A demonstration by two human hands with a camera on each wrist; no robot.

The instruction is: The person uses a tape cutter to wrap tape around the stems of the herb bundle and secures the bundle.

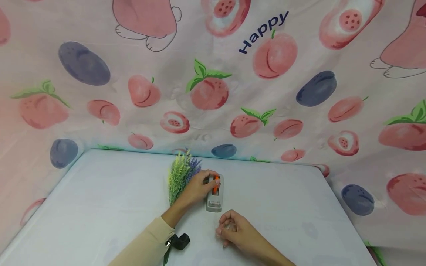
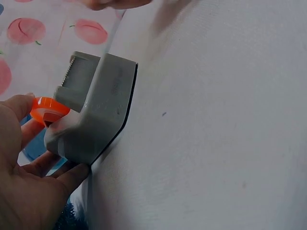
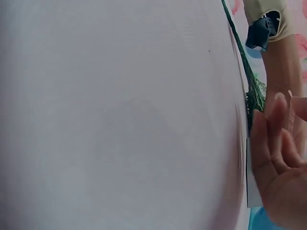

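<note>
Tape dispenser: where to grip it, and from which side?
Probably best across the long side walls of the tape dispenser, at the far end by the orange hub, coming from above. The body is narrow and upright on its flat base, and the serrated edge sits toward the near end, away from the fingers. The left hand is at that far end.

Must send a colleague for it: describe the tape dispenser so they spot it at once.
On the white table before the fruit-print backdrop, find the bunch of yellow-green and purple flowers near the middle. Just right of it, gripped by the left hand, sits the tape dispenser: gray, boxy, the only thing there with an orange core.
</note>
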